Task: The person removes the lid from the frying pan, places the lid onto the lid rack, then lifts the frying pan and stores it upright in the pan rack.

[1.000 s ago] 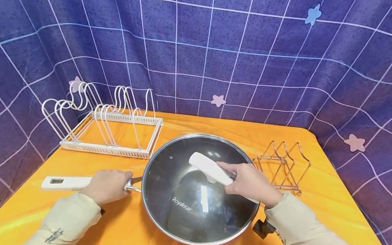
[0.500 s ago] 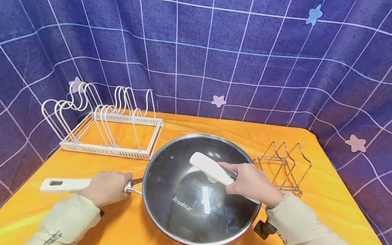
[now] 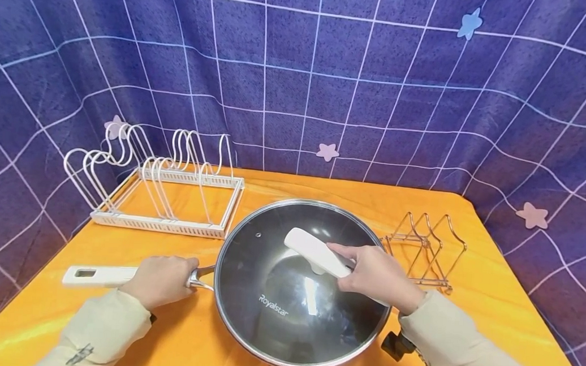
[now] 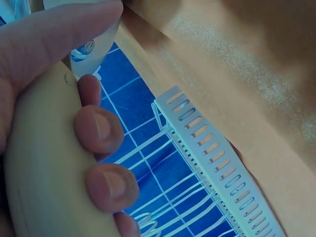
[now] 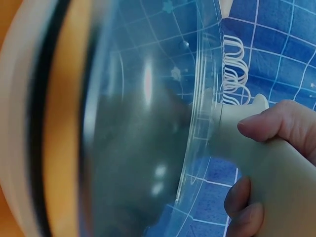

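Observation:
A large wok with a white long handle (image 3: 100, 275) sits on the table in the middle of the head view. Its glass lid (image 3: 251, 271), marked "Royalstar", has a steel rim and covers the wok's inside. My left hand (image 3: 162, 280) grips the long handle near its metal bracket; in the left wrist view the fingers wrap around this pale handle (image 4: 47, 163). With thumb and fingers my right hand (image 3: 375, 274) holds the white lid handle (image 3: 311, 248) from the right. The right wrist view shows that grip on the lid handle (image 5: 289, 182), beside the curved glass.
A white wire rack (image 3: 157, 224) with several loops stands at the back left, behind my left hand. To the right of the wok is a small copper-coloured wire rack (image 3: 424, 237). A purple grid-patterned curtain (image 3: 299, 93) hangs behind the orange-covered table (image 3: 293, 184).
Almost nothing differs. The wok, the lid and both hands appear a few pixels further right in the head view; both grips stay the same.

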Tool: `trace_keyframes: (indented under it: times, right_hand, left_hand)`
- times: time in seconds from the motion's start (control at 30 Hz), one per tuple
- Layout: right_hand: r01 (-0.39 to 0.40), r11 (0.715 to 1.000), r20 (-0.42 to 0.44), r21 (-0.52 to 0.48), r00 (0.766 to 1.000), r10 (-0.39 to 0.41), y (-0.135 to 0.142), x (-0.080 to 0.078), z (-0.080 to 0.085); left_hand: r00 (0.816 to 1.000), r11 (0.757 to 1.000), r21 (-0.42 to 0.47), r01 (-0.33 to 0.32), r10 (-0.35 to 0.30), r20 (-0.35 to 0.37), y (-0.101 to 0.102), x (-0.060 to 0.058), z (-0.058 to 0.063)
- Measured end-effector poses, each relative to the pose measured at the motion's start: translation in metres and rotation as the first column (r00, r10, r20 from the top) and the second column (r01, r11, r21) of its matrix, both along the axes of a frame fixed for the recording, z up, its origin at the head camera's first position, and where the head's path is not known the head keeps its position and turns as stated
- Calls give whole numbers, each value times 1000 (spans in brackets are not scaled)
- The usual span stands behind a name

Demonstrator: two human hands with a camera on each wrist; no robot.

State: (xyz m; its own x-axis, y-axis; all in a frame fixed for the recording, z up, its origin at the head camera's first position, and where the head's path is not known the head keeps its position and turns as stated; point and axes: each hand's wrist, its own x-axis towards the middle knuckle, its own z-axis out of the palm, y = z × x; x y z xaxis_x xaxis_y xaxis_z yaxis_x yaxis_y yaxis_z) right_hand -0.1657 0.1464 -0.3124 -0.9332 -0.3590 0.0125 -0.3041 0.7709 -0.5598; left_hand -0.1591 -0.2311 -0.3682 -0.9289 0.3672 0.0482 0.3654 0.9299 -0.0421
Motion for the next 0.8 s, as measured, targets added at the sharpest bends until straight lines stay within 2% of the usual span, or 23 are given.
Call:
trace_keyframes:
  times: [0.37, 0.6, 0.8]
  right_hand:
    - [4, 1000, -26, -1, 1000, -4, 9, 1, 8]
    - [-9, 999, -47, -45, 999, 7, 17, 3, 15]
    - [19, 1000, -77, 14, 997, -18, 19, 7, 26]
  left_hand:
    - [1000, 1000, 0, 6, -6, -14, 0, 0, -3]
    - [1000, 1000, -4, 4, -4, 0, 0, 1, -1]
    - [1000, 1000, 6, 1, -1, -7, -1, 1, -1]
